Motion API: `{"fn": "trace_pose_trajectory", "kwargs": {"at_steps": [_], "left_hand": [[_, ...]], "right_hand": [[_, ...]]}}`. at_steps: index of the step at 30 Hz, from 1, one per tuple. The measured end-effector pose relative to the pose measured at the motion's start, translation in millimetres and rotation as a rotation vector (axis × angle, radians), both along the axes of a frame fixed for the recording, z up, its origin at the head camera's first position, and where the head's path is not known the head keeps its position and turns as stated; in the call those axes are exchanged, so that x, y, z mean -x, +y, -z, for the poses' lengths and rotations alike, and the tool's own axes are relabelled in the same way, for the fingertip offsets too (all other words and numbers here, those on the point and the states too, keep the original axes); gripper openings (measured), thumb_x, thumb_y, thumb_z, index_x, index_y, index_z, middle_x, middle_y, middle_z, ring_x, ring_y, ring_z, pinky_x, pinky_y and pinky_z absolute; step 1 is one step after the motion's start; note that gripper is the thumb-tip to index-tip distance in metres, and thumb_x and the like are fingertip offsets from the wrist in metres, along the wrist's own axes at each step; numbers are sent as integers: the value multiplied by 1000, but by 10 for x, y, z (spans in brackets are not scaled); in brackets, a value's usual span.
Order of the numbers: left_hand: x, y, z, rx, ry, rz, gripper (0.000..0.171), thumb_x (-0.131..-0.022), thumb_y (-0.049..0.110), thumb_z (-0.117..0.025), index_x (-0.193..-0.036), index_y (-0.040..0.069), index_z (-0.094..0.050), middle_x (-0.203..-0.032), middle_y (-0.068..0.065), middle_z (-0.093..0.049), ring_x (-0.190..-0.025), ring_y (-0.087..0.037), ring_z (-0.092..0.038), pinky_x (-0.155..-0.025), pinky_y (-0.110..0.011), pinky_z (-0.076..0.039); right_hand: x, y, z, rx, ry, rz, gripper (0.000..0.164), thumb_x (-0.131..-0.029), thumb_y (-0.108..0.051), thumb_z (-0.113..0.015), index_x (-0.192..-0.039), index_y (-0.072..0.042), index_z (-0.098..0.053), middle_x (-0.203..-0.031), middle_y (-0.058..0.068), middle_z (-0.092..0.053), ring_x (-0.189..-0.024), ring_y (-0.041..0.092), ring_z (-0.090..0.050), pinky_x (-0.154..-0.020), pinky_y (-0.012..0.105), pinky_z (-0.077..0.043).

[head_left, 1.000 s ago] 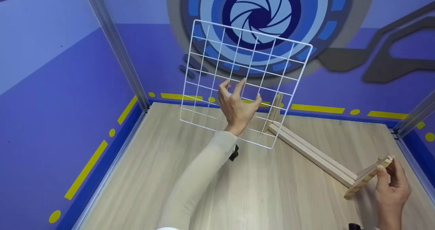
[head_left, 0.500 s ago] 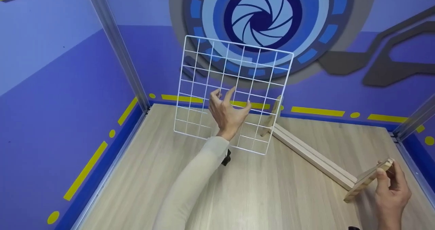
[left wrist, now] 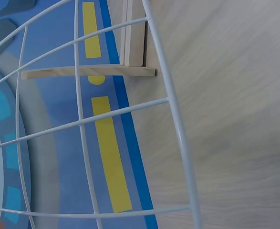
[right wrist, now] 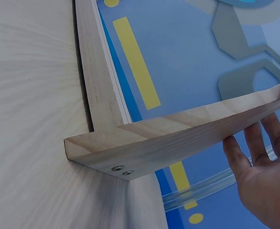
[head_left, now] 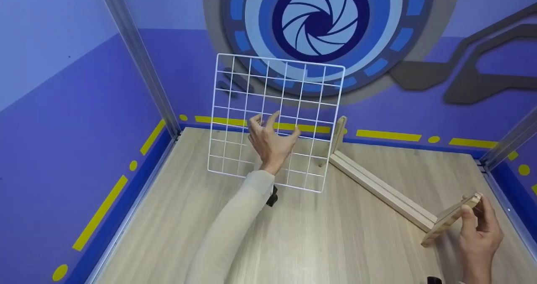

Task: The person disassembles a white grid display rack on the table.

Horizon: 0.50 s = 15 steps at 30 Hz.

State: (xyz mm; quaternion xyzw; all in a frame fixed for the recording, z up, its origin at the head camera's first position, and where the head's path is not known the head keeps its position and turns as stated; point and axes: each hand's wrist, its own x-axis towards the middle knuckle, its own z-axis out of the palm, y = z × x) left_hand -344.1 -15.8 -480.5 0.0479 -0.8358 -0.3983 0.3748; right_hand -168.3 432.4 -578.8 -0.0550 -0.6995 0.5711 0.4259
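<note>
My left hand (head_left: 270, 143) holds a white wire grid panel (left wrist: 179, 129) up above the table, its fingers bent at the wires near the panel's middle. The panel stands almost upright, facing the back wall. To its right lies a wooden stand: a long grooved crossbar (head_left: 381, 190) with an upright end board at each end. The far end board (head_left: 340, 135) is partly behind the grid's right edge in the head view. At the near end board (right wrist: 178, 131), my right hand (head_left: 481, 233) pinches the top end between thumb and fingers. Two screw heads (right wrist: 118, 168) show low on that board.
The pale wood-grain table (head_left: 302, 242) is bounded by a printed blue back wall (head_left: 402, 120) and a left wall (head_left: 63, 149). Metal posts (head_left: 138, 57) stand in the corners. A black object (head_left: 272, 196) shows beneath the left wrist.
My left hand has brought the grid panel left and down in the head view, and the panel sits less tilted. My right hand keeps its hold on the stand's end board.
</note>
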Motion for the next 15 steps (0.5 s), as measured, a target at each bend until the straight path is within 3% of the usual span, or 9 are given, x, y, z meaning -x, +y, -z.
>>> {"fn": "trace_pose_trajectory", "kwargs": {"at_steps": [3,9,15], "left_hand": [[-16,-70,55,-3,-11,-11,67,-73,48,-94,-132,23,-76,-140,-15,-50,-128,-33,-53,-106,-49,-42],[-66,-184,158,10,-38,-29,67,-73,49,-94,-132,23,-76,-142,-18,-50,-128,-31,-51,-107,-50,-40],[-65,-233,170,14,-43,-17,67,-72,48,-94,-132,22,-77,-139,-16,-50,-124,-34,-53,-105,-50,-41]], "right_hand": [[23,2,-3,-6,23,-7,49,-100,13,-60,-148,4,-59,-123,-9,-73,-115,6,-64,-101,14,-47],[3,-20,-28,-17,-32,20,49,-101,11,-61,-149,2,-59,-123,-10,-73,-114,7,-64,-98,14,-48],[-21,-15,-33,8,-68,24,49,-103,7,-60,-151,-1,-58,-125,-7,-73,-117,8,-63,-98,14,-47]]}}
